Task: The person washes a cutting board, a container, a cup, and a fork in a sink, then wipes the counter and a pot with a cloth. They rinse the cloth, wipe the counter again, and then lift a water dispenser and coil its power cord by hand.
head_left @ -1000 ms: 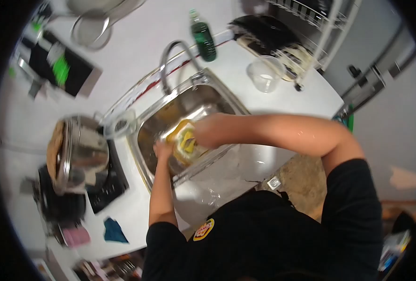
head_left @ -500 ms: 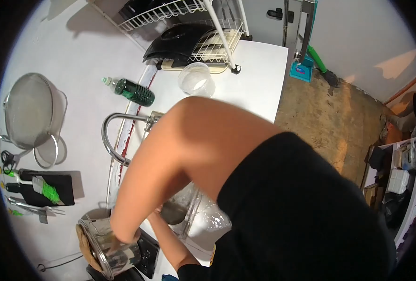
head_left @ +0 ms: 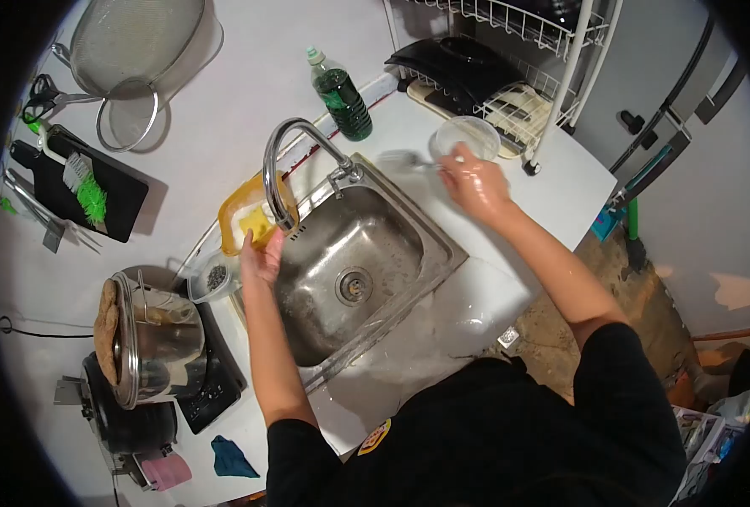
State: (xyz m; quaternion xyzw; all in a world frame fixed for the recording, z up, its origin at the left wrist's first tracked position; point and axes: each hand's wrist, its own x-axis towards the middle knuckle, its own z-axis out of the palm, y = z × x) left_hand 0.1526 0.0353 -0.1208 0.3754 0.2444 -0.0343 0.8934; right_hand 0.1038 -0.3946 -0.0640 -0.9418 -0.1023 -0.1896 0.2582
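Indoors, we stand at a white worktop (head_left: 552,182) against a pale wall (head_left: 248,59), its surface wet and shiny along the front edge of the steel sink (head_left: 366,241). Brown floor (head_left: 637,283) shows beyond the worktop's right edge. A yellow dish (head_left: 231,207), slightly translucent, sits at the sink's back left corner beside the curved faucet (head_left: 307,127); in it lie a bright yellow sponge (head_left: 256,222) and something white. Our hands are apart: the left hand (head_left: 261,260) has its fingers at the dish's near edge, though we cannot tell whether they grip it. Our wet right hand (head_left: 476,186) is closed on a blurred, silvery utensil (head_left: 404,160), just beside a clear tub (head_left: 466,135) near the worktop's back edge, between the green bottle (head_left: 343,101) and the white rack (head_left: 552,80).
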